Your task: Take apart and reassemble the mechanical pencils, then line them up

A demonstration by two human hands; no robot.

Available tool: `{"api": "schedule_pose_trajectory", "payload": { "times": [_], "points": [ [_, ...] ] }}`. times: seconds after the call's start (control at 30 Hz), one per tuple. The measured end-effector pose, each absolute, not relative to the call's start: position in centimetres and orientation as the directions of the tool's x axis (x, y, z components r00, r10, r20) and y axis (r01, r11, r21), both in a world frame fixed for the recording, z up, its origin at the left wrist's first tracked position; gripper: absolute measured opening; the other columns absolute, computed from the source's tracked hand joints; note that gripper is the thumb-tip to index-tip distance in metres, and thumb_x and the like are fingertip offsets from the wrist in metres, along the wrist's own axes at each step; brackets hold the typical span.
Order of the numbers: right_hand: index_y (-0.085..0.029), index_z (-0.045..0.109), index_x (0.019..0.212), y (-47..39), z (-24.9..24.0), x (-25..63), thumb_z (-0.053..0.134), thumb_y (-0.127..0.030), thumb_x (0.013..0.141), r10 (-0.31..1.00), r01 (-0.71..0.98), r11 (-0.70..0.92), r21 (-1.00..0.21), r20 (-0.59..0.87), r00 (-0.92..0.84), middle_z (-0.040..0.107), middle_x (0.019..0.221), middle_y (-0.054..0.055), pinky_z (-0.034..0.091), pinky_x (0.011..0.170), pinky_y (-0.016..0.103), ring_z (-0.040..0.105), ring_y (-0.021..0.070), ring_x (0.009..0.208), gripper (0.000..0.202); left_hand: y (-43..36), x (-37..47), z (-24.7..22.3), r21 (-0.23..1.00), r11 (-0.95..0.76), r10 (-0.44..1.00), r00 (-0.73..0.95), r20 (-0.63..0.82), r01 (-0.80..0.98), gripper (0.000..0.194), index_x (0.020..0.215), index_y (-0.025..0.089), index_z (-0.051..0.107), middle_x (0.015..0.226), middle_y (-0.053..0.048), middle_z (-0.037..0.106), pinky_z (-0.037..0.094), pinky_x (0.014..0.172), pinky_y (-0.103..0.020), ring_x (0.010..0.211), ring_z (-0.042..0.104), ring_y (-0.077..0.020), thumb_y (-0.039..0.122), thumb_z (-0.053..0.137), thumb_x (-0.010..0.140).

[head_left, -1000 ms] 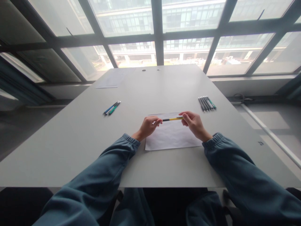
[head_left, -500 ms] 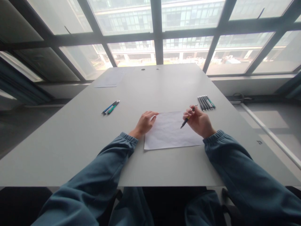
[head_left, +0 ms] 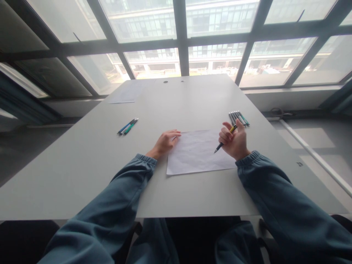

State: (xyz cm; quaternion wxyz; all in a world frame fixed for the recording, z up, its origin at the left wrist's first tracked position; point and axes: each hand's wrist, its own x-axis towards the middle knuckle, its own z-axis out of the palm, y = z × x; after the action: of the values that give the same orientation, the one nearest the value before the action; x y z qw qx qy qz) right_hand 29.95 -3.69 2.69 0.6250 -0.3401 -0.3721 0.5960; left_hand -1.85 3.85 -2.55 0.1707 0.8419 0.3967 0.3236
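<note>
A white sheet of paper point(head_left: 196, 154) lies on the pale table in front of me. My left hand point(head_left: 165, 142) rests at its upper left corner, fingers extended and holding nothing. Above the right part of the sheet, my right hand point(head_left: 235, 139) grips a black and yellow pen point(head_left: 219, 147), its tip pointing down and to the left. Just behind that hand is a row of several pens point(head_left: 239, 118), dark ones with a green one at the right end, partly hidden by my fingers.
On the left of the white table point(head_left: 90, 176) lie a blue pen point(head_left: 125, 126) and a green pen point(head_left: 129, 128). Another sheet point(head_left: 123, 93) is at the far left, near the windows. A small dark mark point(head_left: 299, 164) shows near the right edge.
My right hand has turned and shifted slightly right with the pen, showing more of its yellow part. My left hand has slid slightly left along the sheet's corner.
</note>
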Motion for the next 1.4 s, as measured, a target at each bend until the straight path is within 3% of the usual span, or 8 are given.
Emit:
{"api": "schedule_pose_trajectory", "payload": {
  "times": [0.2, 0.47, 0.6, 0.67, 0.77, 0.9, 1.07, 1.4],
  "points": [
    [-0.023, 0.067, 0.113, -3.2, 2.1, 29.4, 0.052, -0.048, 0.09, 0.999, -0.476, 0.045, -0.879, 0.05, 0.003, 0.073, 0.09, 0.005, 0.036, 0.039, 0.029, 0.04, 0.0102, 0.044, 0.037, 3.3, -1.4, -2.6, 0.56, -0.652, 0.746, 0.564, 0.353, 0.512, 0.028, 0.108, 0.02, 0.078, 0.126, -0.011, 0.072, 0.047, 0.114, -0.045, 0.123, 0.064, -0.026, 0.033, 0.058, 0.093],
    [-0.02, 0.07, 0.102, -4.0, 2.3, 28.3, 0.031, -0.09, 0.084, 0.997, -0.336, 0.075, -0.939, 0.081, -0.005, 0.063, 0.066, 0.005, 0.041, 0.046, 0.031, 0.06, 0.0183, 0.056, 0.082, 2.0, -0.3, -1.8, 0.47, -0.744, 0.621, 0.75, 0.226, 0.475, 0.043, 0.134, 0.027, 0.067, 0.147, -0.01, 0.058, 0.034, 0.121, -0.048, 0.143, 0.046, -0.0295, 0.043, 0.061, 0.095],
    [-0.021, 0.068, 0.103, -4.2, 1.8, 26.9, 0.065, -0.072, 0.083, 0.992, -0.354, 0.098, -0.93, 0.118, -0.035, 0.073, 0.093, 0.009, 0.046, 0.054, 0.027, 0.069, 0.0192, 0.076, 0.055, 2.0, -0.3, -1.4, 0.462, -0.742, 0.608, 0.778, 0.16, 0.485, 0.068, 0.14, 0.027, 0.062, 0.153, -0.011, 0.052, 0.027, 0.122, -0.054, 0.147, 0.039, -0.0357, 0.06, 0.074, 0.081],
    [-0.022, 0.065, 0.095, -4.2, 1.2, 26.2, 0.081, -0.05, 0.077, 0.985, -0.27, 0.172, -0.947, 0.173, 0.021, 0.07, 0.079, 0.002, 0.043, 0.052, 0.025, 0.064, 0.0144, 0.065, 0.037, 2.0, -0.2, -1.2, 0.475, -0.734, 0.613, 0.775, 0.155, 0.486, 0.074, 0.139, 0.027, 0.063, 0.153, -0.012, 0.052, 0.027, 0.122, -0.055, 0.146, 0.04, -0.0373, 0.063, 0.078, 0.076],
    [-0.022, 0.06, 0.084, -4.1, 0.4, 25.4, 0.078, -0.038, 0.08, 0.966, -0.111, 0.252, -0.961, 0.243, 0.09, 0.056, 0.054, -0.006, 0.035, 0.043, 0.022, 0.048, 0.0091, 0.045, 0.025, 1.9, -0.1, -1.0, 0.486, -0.72, 0.622, 0.77, 0.138, 0.495, 0.076, 0.139, 0.029, 0.063, 0.153, -0.011, 0.052, 0.024, 0.123, -0.057, 0.147, 0.039, -0.0379, 0.064, 0.079, 0.074],
    [-0.017, 0.069, 0.094, -3.8, -0.2, 24.5, 0.071, -0.038, 0.083, 0.962, 0.034, 0.273, -0.961, 0.274, 0.018, 0.069, 0.066, 0.001, 0.044, 0.047, 0.024, 0.059, 0.0125, 0.052, 0.023, 1.6, 0.0, -0.8, 0.476, -0.71, 0.623, 0.778, 0.08, 0.52, 0.077, 0.143, 0.029, 0.059, 0.157, -0.011, 0.047, 0.018, 0.124, -0.057, 0.151, 0.033, -0.0362, 0.066, 0.074, 0.078],
    [-0.019, 0.06, 0.069, -3.2, -1.4, 22.9, 0.071, -0.04, 0.082, 0.974, 0.208, 0.221, -0.953, 0.225, -0.005, 0.06, 0.05, -0.002, 0.04, 0.043, 0.022, 0.055, 0.0115, 0.042, 0.027, 1.7, 0.0, -0.7, 0.468, -0.709, 0.619, 0.784, 0.055, 0.527, 0.079, 0.146, 0.029, 0.055, 0.159, -0.011, 0.044, 0.016, 0.125, -0.055, 0.152, 0.031, -0.0359, 0.064, 0.075, 0.078],
    [-0.022, 0.052, 0.073, -2.7, -2.8, 22.7, 0.065, -0.03, 0.079, 0.976, 0.406, 0.212, -0.889, 0.217, -0.034, 0.061, 0.051, -0.003, 0.041, 0.047, 0.023, 0.058, 0.0138, 0.043, 0.017, 1.9, -0.1, -1.2, 0.486, -0.711, 0.616, 0.784, 0.081, 0.508, 0.078, 0.145, 0.03, 0.056, 0.157, -0.011, 0.047, 0.016, 0.124, -0.055, 0.151, 0.033, -0.0361, 0.063, 0.076, 0.077]
  ]
}}
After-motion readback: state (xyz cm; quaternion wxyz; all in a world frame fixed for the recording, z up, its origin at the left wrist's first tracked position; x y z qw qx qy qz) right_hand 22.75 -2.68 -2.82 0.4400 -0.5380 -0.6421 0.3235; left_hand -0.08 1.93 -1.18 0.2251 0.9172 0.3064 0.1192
